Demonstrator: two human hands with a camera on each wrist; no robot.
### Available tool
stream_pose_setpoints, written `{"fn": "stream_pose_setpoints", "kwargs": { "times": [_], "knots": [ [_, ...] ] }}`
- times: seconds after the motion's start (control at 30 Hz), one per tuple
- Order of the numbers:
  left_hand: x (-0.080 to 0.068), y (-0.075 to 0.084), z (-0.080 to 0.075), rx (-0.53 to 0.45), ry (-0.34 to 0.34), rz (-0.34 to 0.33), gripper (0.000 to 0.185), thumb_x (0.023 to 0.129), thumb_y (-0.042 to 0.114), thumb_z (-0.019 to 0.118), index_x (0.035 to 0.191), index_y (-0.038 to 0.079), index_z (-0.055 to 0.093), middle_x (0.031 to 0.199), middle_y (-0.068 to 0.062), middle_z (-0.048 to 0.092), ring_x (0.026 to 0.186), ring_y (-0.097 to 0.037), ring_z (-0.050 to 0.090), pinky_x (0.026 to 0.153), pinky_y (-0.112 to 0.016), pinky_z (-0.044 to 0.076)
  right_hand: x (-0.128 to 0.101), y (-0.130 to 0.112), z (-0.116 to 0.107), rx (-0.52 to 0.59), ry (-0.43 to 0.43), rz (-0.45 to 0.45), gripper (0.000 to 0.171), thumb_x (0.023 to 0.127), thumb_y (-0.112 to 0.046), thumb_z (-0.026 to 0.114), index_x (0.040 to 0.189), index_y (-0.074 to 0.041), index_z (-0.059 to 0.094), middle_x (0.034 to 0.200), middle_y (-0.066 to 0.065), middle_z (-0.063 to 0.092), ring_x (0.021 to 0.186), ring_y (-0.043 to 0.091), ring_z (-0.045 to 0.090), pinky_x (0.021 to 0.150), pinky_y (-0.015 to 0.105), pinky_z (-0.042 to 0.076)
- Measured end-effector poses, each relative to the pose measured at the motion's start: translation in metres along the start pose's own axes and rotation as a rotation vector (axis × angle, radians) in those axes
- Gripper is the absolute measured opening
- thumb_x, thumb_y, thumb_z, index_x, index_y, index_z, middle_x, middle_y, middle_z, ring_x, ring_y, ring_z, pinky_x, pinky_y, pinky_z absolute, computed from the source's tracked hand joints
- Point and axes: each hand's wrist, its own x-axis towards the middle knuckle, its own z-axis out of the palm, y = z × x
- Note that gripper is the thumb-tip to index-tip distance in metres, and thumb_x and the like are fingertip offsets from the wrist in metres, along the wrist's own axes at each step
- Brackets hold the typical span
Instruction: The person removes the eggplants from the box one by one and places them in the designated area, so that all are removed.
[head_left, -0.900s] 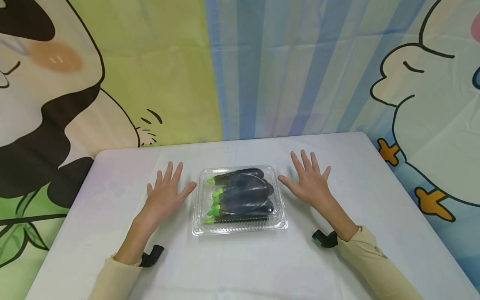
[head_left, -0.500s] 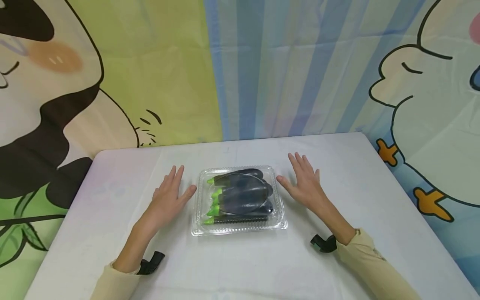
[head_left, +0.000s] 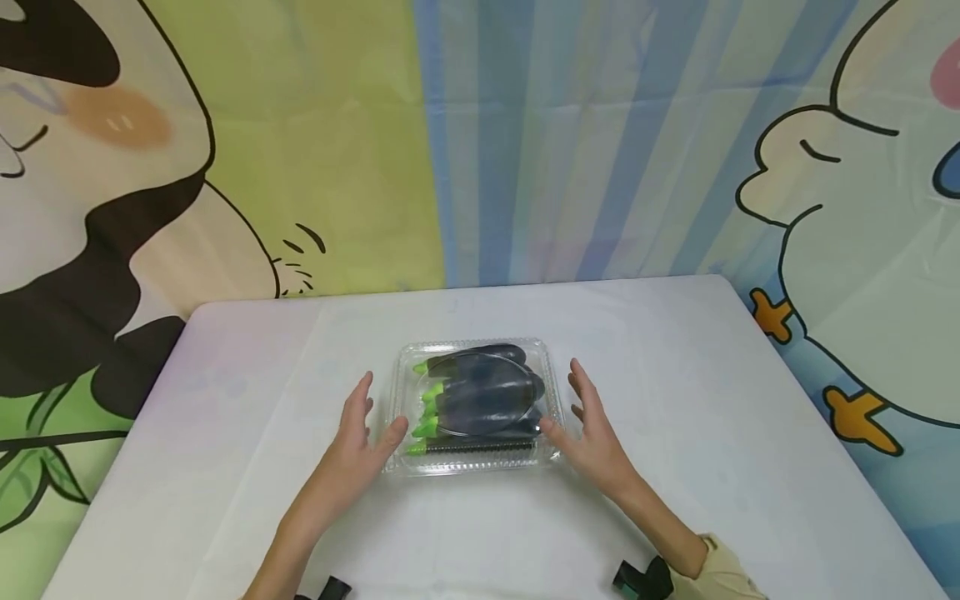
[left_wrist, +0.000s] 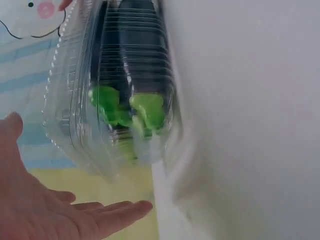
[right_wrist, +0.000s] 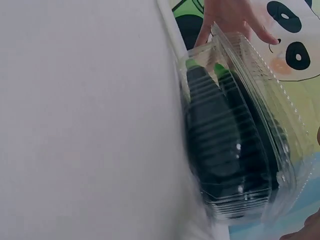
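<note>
One clear plastic box (head_left: 474, 406), four eggplants (head_left: 487, 392), two hands and one bench (head_left: 675, 392) are counted.

A white table (head_left: 225, 467) fills the lower half of the frame. Behind it hangs a cartoon backdrop (head_left: 480, 142): a panda (head_left: 82, 208) at upper left, blue stripes at centre, a white duck (head_left: 862, 250) at right.

My right wrist view shows the clear clamshell box (right_wrist: 250, 135) on the white table (right_wrist: 85, 125); dark eggplants (right_wrist: 225, 145) inside; my left hand (right_wrist: 227, 17) beyond.
</note>
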Motion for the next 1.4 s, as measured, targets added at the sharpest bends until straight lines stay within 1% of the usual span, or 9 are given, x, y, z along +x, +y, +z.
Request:
{"fn": "stream_pose_setpoints", "kwargs": {
  "times": [0.13,0.2,0.3,0.47,0.63,0.83,1.0,1.17,1.4],
  "knots": [
    [-0.008,-0.001,0.012,-0.055,-0.042,-0.046,0.082,0.091,0.05,0.046,0.147,0.028,-0.009,0.156,-0.01,0.0,0.14,-0.039,0.018,0.104,-0.061,0.031,-0.01,0.0,0.011,0.081,0.004,0.037,0.089,0.084,-0.024,0.064,0.149,-0.021,0.003,0.156,0.005,0.009,0.142,0.031,0.018,0.107,0.055,0.033],
    [-0.012,-0.002,0.018,-0.073,-0.035,-0.078,0.083,0.089,0.051,0.048,0.146,0.031,-0.009,0.156,-0.007,0.0,0.14,-0.038,0.02,0.102,-0.062,0.033,-0.014,-0.002,0.013,0.117,0.015,0.063,0.09,0.083,-0.024,0.065,0.148,-0.023,0.003,0.156,0.005,0.008,0.142,0.031,0.018,0.107,0.054,0.033],
    [-0.017,-0.002,0.024,-0.105,-0.002,-0.105,0.089,0.087,0.05,0.054,0.147,0.029,-0.009,0.156,-0.006,0.001,0.138,-0.04,0.023,0.101,-0.062,0.035,-0.019,-0.004,0.017,0.161,0.022,0.126,0.093,0.082,-0.023,0.067,0.148,-0.024,0.002,0.156,0.006,0.008,0.142,0.032,0.02,0.107,0.052,0.034],
    [-0.02,-0.005,0.031,-0.123,0.008,-0.141,0.102,0.08,0.051,0.063,0.147,0.026,-0.01,0.156,-0.008,0.004,0.141,-0.039,0.014,0.107,-0.062,0.025,-0.025,-0.003,0.025,0.235,-0.013,0.231,0.099,0.078,-0.021,0.071,0.149,-0.017,0.001,0.156,0.007,0.012,0.14,0.031,0.026,0.107,0.048,0.035],
    [-0.017,-0.01,0.035,-0.13,0.008,-0.162,0.115,0.071,0.052,0.071,0.147,0.025,-0.011,0.155,-0.009,0.01,0.142,-0.035,0.013,0.11,-0.06,0.021,-0.027,-0.003,0.031,0.223,-0.017,0.293,0.105,0.075,-0.028,0.075,0.149,-0.018,0.001,0.155,0.01,0.016,0.14,0.029,0.024,0.113,0.049,0.024],
    [-0.013,-0.016,0.039,-0.117,0.038,-0.101,0.124,0.063,0.047,0.079,0.148,0.017,-0.007,0.155,-0.012,0.012,0.143,-0.032,0.011,0.113,-0.055,0.018,-0.029,-0.002,0.031,0.145,-0.015,0.27,0.113,0.068,-0.033,0.079,0.149,-0.023,0.001,0.154,0.01,0.019,0.141,0.032,0.021,0.112,0.056,0.019],
    [-0.012,-0.017,0.043,-0.095,0.04,-0.065,0.125,0.063,0.049,0.078,0.148,0.013,-0.006,0.155,-0.014,0.008,0.143,-0.033,0.011,0.114,-0.054,0.018,-0.03,0.004,0.029,0.083,-0.008,0.222,0.117,0.064,-0.035,0.082,0.149,-0.018,0.003,0.153,0.01,0.021,0.14,0.031,0.022,0.112,0.056,0.02],
    [-0.012,-0.016,0.043,-0.062,0.036,-0.055,0.124,0.063,0.047,0.079,0.148,0.012,-0.005,0.154,-0.016,0.014,0.142,-0.034,0.015,0.113,-0.053,0.02,-0.03,0.008,0.029,0.048,0.016,0.173,0.114,0.066,-0.034,0.081,0.149,-0.011,0.006,0.153,0.014,0.022,0.14,0.033,0.024,0.112,0.054,0.021],
    [-0.012,-0.015,0.041,-0.059,0.009,-0.05,0.122,0.066,0.036,0.08,0.148,0.012,-0.006,0.153,-0.017,0.015,0.142,-0.035,0.014,0.113,-0.054,0.02,-0.032,0.008,0.03,0.019,-0.003,0.139,0.117,0.066,-0.037,0.081,0.149,-0.013,0.002,0.153,0.015,0.018,0.14,0.033,0.022,0.112,0.054,0.021]
  ]
}}
